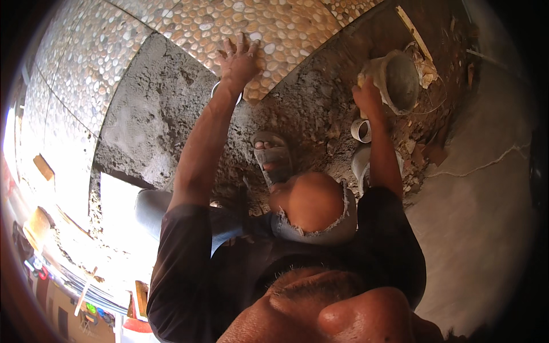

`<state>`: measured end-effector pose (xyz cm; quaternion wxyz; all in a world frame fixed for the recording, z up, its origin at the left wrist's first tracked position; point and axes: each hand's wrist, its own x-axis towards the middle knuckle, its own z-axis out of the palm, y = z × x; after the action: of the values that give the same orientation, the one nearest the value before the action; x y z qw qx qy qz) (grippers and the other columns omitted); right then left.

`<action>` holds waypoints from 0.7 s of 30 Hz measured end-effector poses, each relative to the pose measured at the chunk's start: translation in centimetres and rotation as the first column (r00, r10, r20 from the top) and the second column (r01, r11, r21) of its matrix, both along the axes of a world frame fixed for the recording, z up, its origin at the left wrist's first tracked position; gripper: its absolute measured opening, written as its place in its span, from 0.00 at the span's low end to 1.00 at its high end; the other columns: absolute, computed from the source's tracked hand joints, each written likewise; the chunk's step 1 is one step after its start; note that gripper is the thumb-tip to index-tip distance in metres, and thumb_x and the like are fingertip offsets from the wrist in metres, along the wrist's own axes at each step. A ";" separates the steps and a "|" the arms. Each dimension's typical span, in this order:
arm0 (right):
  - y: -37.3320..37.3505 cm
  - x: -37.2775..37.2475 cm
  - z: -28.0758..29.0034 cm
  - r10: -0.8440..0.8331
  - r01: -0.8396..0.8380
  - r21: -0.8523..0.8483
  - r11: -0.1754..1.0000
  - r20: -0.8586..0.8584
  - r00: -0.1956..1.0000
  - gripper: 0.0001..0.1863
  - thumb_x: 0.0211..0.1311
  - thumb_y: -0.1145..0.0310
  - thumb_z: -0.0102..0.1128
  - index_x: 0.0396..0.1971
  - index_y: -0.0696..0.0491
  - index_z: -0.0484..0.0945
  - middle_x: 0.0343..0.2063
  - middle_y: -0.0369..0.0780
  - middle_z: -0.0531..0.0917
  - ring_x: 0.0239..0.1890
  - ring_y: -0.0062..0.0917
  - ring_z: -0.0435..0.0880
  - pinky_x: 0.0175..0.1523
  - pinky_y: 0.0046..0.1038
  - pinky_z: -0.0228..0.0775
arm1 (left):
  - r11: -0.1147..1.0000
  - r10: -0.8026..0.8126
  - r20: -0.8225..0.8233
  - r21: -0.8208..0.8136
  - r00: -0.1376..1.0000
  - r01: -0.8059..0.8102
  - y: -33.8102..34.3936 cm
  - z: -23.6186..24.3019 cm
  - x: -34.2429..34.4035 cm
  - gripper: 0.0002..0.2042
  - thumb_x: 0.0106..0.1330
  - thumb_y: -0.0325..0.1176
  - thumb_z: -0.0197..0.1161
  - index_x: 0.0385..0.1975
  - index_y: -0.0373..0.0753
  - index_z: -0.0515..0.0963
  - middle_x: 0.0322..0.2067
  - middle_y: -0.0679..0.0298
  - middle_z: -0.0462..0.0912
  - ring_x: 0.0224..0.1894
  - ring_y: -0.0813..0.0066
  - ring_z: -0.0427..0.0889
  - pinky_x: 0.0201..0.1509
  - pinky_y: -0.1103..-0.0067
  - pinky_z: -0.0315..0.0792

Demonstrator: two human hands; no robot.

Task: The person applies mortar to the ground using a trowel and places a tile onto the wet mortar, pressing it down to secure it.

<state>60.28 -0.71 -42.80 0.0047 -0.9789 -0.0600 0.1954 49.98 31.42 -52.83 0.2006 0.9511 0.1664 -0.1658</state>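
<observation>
My left hand (239,63) lies with fingers spread on the pebble-patterned tile (280,40), near the corner that points toward me. Below the left wrist, a white round rim (239,98) shows partly, mostly hidden by the arm. My right hand (369,98) is closed beside a grey, mortar-stained bucket (403,83), which leans with its mouth toward me. Something small and yellowish shows at its fingertips; its kind cannot be made out. A short white pipe ring (361,131) is just below this hand, next to the forearm.
Rough wet mortar (154,97) spreads between the laid tiles and my sandalled foot (273,157). A wooden strip (414,32) and crumpled paper (424,68) lie by the bucket. Another pale container (361,163) is partly behind my right forearm. Smooth grey concrete (474,217) extends on the right.
</observation>
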 end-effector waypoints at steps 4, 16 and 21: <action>0.4 3.9 -1.1 0.246 -0.243 -0.058 0.968 0.059 0.967 0.25 0.58 0.66 0.56 0.51 0.66 0.66 0.44 0.64 0.77 0.47 0.57 0.78 0.50 0.47 0.71 | 1.000 0.006 0.016 0.004 1.000 -0.007 0.0 -0.5 -0.1 0.38 0.58 0.51 0.65 0.70 0.64 0.56 0.75 0.61 0.40 0.73 0.37 0.37 0.70 0.40 0.41; 9.6 -8.4 4.7 0.445 -0.475 -0.059 0.878 -0.269 0.854 0.22 0.52 0.77 0.52 0.46 0.75 0.66 0.33 0.65 0.80 0.39 0.57 0.82 0.46 0.48 0.74 | 0.998 0.031 0.068 0.047 0.997 -0.034 0.1 -2.7 0.2 0.40 0.54 0.51 0.68 0.69 0.63 0.58 0.74 0.60 0.42 0.72 0.33 0.37 0.66 0.33 0.41; 11.5 -16.5 3.8 0.523 -0.579 -0.123 0.806 -0.309 0.794 0.24 0.50 0.73 0.59 0.47 0.70 0.71 0.31 0.57 0.83 0.35 0.49 0.85 0.43 0.41 0.77 | 0.999 0.037 0.131 -0.010 0.991 -0.037 -0.3 -2.5 -0.1 0.39 0.54 0.50 0.69 0.69 0.63 0.59 0.74 0.59 0.40 0.73 0.33 0.35 0.65 0.32 0.38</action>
<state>43.74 10.83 -39.04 -0.1488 -0.8786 -0.3215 0.3203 49.88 31.15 -55.33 0.2177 0.9560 0.1698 -0.0996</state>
